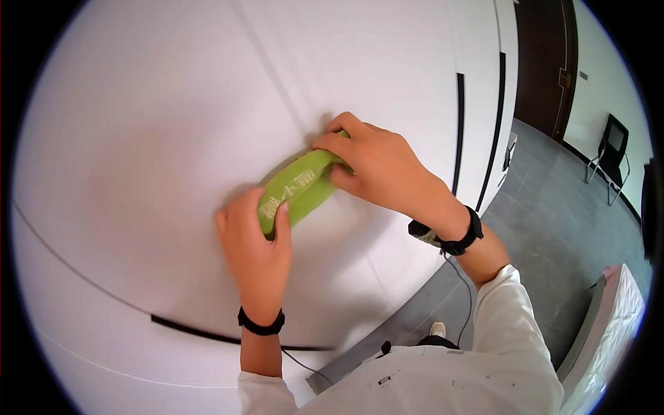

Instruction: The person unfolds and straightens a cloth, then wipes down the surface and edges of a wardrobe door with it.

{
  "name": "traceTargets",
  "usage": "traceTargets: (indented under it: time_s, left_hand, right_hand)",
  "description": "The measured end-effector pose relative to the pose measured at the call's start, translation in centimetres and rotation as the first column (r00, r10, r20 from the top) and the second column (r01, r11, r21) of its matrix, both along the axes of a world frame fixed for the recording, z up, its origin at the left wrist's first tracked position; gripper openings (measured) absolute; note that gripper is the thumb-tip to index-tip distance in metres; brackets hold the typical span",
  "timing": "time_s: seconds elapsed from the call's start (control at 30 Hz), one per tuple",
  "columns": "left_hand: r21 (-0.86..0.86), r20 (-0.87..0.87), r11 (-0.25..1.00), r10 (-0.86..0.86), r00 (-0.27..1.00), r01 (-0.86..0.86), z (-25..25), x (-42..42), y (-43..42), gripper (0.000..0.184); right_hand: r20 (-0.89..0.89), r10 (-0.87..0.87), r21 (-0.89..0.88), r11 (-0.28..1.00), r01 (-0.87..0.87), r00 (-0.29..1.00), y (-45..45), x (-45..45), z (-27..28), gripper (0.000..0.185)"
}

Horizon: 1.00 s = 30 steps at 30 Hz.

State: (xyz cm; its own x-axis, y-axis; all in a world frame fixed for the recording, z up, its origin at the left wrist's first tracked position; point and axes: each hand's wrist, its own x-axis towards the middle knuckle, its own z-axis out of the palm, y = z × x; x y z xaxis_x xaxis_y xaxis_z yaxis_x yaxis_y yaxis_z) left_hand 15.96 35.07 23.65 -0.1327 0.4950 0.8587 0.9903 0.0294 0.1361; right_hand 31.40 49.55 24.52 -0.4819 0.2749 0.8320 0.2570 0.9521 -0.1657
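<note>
A green cloth-like item [304,181] with pale printed characters is held between both hands, against or just in front of a white cabinet front. My left hand [257,238] grips its lower left end, thumb on the near face and fingers on the far side. At the upper right end, my right hand [373,155] pinches it between thumb and curled fingers. The item slants up from left to right and looks folded. Both wrists wear black straps.
White cabinet doors [173,138] with long black handles fill the left and centre. At right are a dark door [543,62], a black chair [612,149], grey floor [532,207] and a bed-like edge with a quilted cover [612,332]. A thin cable [470,290] hangs from the right wrist.
</note>
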Motion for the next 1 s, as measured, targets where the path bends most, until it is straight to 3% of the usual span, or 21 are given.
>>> traceTargets:
  time_s: [0.17,0.23,0.47,0.6,0.8,1.0]
  left_hand:
    - [0.049,-0.053,0.997,-0.057,0.997,0.059,-1.3,4.2,8.9,0.029]
    - [0.039,-0.088,0.999,-0.034,0.996,0.038,-1.0,5.8,11.5,0.028]
    - [0.123,-0.167,0.992,-0.003,0.986,0.024,-0.5,8.9,18.1,0.030]
    - [0.104,-0.097,0.993,-0.049,0.994,0.059,-0.5,11.4,22.1,0.029]
    - [0.151,-0.164,0.986,-0.042,0.985,0.068,-1.0,15.1,28.8,0.026]
    - [0.208,-0.145,0.974,-0.060,0.988,0.090,-1.6,17.7,34.0,0.026]
  right_hand:
    - [-0.080,-0.046,-0.030,0.999,0.043,0.996,8.0,4.0,-1.8,0.031]
    - [-0.150,-0.040,0.078,0.996,0.053,0.988,11.0,4.9,-1.6,0.030]
    - [-0.121,0.004,0.299,0.954,0.033,0.993,17.8,7.6,0.4,0.030]
    - [-0.138,0.011,0.318,0.948,0.034,0.990,22.5,9.9,1.1,0.029]
    - [-0.229,-0.082,0.322,0.934,0.155,0.970,29.4,13.6,0.5,0.029]
    - [-0.277,-0.069,0.295,0.943,0.153,0.959,33.6,15.9,-0.2,0.031]
